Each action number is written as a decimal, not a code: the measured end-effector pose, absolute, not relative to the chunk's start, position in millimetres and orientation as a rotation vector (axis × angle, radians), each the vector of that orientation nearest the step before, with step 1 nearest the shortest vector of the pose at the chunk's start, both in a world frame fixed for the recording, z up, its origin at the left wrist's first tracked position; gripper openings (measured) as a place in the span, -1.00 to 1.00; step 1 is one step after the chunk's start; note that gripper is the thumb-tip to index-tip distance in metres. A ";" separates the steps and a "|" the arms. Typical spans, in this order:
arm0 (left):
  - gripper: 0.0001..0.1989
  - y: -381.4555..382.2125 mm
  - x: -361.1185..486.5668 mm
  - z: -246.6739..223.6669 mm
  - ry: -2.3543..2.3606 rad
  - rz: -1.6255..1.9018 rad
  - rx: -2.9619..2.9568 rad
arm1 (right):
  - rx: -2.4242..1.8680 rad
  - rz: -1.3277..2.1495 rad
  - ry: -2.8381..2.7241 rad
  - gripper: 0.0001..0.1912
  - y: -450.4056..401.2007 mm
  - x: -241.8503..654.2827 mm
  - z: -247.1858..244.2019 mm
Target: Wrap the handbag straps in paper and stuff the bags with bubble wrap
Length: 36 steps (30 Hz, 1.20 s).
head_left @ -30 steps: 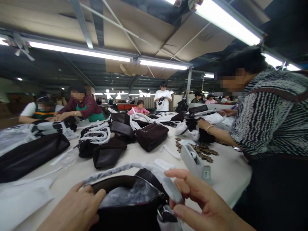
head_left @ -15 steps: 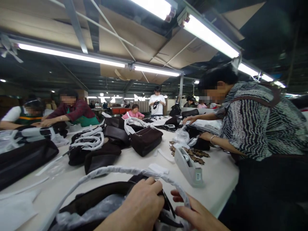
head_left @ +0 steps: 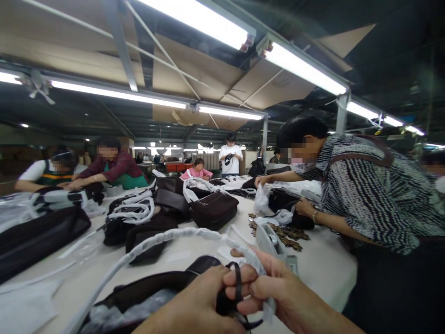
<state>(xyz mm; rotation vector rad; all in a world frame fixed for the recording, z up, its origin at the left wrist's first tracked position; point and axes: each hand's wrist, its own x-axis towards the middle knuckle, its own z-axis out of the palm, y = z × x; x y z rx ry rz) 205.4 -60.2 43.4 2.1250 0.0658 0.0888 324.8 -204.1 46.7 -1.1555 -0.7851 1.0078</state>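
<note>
A dark brown handbag (head_left: 146, 285) lies in front of me, its mouth showing clear plastic stuffing (head_left: 121, 308). Its long handle (head_left: 167, 237), wrapped in white film, arches over it. My left hand (head_left: 198, 304) is closed at the bag's right end; its fingertips are hidden, but it seems to grip the bag there. Curled round the right end of the wrapped handle is my right hand (head_left: 278, 290). A thin black strap (head_left: 238, 282) loops across the right hand's fingers, between both hands.
More brown bags (head_left: 213, 211) with wrapped handles cover the table (head_left: 313, 260). A grey tape dispenser (head_left: 271, 241) stands just beyond my right hand, near brown metallic-looking pieces (head_left: 288, 236). A co-worker in a patterned top (head_left: 368, 185) leans in at right; others work at left and behind.
My right hand has moved in from beside the handle and closed round it, fingers now under the black strap. My left hand has shifted slightly left and down. The view has tilted up slightly.
</note>
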 end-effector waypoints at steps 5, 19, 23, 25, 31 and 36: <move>-0.85 -72.7 206.4 37.0 -0.024 0.177 1.690 | -1.415 0.698 -1.174 -0.67 -195.4 323.2 67.9; -0.68 -18.3 159.4 57.7 0.125 0.398 1.478 | -1.810 -0.224 -1.422 -0.75 -183.7 359.4 -4.6; -0.65 -21.5 166.9 54.0 0.113 0.396 1.414 | -1.956 0.174 -1.539 -0.41 -181.1 329.7 14.2; -0.64 -26.2 170.6 54.7 0.102 0.377 1.373 | -1.912 0.389 -1.468 -0.24 -171.1 324.0 18.6; -0.59 -27.5 180.6 55.9 0.131 0.441 1.174 | -1.663 0.652 -1.243 -0.41 -142.1 313.4 1.7; -0.68 -9.6 181.7 51.6 0.221 0.561 0.999 | -1.695 0.318 -1.284 -0.70 -137.8 313.3 -32.2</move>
